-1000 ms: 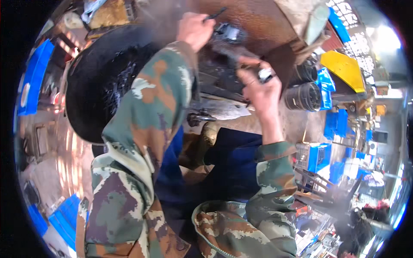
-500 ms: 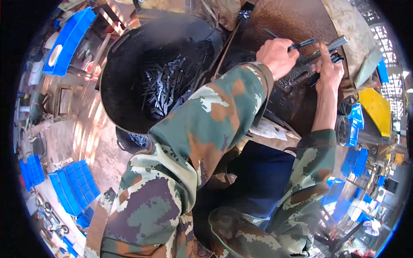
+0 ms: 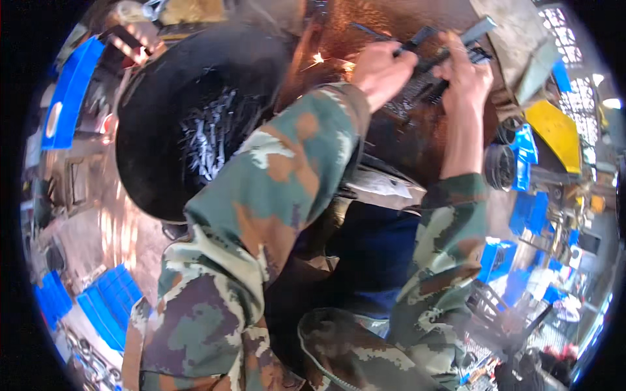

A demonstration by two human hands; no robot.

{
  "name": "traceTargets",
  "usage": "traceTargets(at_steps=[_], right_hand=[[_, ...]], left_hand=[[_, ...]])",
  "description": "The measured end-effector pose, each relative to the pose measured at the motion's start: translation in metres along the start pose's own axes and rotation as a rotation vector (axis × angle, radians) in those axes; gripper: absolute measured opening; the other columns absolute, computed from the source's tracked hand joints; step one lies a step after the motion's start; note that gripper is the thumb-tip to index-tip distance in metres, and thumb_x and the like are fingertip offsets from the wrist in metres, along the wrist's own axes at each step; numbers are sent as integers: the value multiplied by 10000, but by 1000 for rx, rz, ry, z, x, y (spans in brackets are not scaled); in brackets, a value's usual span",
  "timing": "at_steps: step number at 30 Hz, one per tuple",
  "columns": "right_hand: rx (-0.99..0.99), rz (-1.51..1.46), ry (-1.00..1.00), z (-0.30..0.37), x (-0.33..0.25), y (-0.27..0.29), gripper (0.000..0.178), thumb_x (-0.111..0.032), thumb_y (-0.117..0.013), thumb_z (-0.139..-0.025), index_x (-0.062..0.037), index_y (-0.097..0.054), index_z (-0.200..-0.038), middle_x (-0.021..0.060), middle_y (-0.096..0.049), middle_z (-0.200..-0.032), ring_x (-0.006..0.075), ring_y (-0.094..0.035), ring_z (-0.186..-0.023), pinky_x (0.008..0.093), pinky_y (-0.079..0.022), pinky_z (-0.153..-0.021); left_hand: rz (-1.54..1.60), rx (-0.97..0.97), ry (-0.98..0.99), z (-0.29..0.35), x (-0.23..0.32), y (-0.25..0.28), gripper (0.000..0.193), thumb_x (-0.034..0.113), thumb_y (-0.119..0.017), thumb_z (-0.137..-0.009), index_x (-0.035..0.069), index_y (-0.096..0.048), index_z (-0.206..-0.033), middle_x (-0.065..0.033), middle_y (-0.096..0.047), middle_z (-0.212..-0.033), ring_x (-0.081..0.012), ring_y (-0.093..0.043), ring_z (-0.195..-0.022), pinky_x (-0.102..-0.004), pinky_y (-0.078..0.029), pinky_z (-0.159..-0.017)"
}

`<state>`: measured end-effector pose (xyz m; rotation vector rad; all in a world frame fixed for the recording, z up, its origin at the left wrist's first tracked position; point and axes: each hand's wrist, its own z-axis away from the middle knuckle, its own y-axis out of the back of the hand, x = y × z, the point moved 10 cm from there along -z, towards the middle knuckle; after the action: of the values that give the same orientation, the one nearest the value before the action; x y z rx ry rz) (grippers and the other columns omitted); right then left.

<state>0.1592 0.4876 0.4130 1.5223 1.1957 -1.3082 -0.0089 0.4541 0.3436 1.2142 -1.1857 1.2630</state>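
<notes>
My left hand (image 3: 381,68) is closed around the dark handle of a long black tool (image 3: 417,44) at the top of the view. My right hand (image 3: 469,75) grips the same dark tool assembly beside a grey metal bar (image 3: 479,29). Both hands press it against a rusty brown metal surface (image 3: 391,137). A few orange sparks (image 3: 319,58) show just left of my left hand. Both forearms wear camouflage sleeves (image 3: 274,189). What lies under the hands is partly hidden.
A large black round basin (image 3: 169,111) holding several pale metal pieces (image 3: 212,133) sits to the left. Blue crates (image 3: 107,306) stand at lower left, more blue bins (image 3: 528,215) and a yellow object (image 3: 554,130) on the right. A dark coil (image 3: 499,166) lies by my right arm.
The view swung, so the black basin slid right and grew larger. Both hands stayed closed on the dark tool and moved toward the upper right. Sparks now show near the left hand.
</notes>
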Motion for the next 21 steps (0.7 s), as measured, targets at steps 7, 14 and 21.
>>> traceTargets(at_steps=[7, 14, 21], right_hand=[[94, -451, -156, 28, 3, 26, 157, -124, -653, -925, -19, -559, -995, 63, -570, -749, 118, -454, -520, 331, -461, -493], [162, -715, -334, 57, 26, 20, 124, -141, -548, -989, -25, -544, -1032, 84, -587, -876, 137, -478, -611, 350, -478, -575], [132, -831, -264, 95, 3, 10, 201, -233, -545, -999, -50, -464, -993, 86, -587, -877, 178, -535, -610, 385, -547, -648]], left_hand=[[326, 19, 145, 13, -6, -14, 262, 216, -542, -904, 19, -699, -977, -38, -585, -846, -106, -453, -683, -261, -361, -600], [1013, -120, 374, 24, -22, -66, 216, 220, -566, -918, 23, -650, -888, -81, -703, -876, -181, -644, -805, -311, -505, -823], [1204, -143, 434, 48, -13, -75, 275, 291, -541, -929, 33, -624, -978, -35, -624, -768, -191, -622, -773, -321, -508, -786]])
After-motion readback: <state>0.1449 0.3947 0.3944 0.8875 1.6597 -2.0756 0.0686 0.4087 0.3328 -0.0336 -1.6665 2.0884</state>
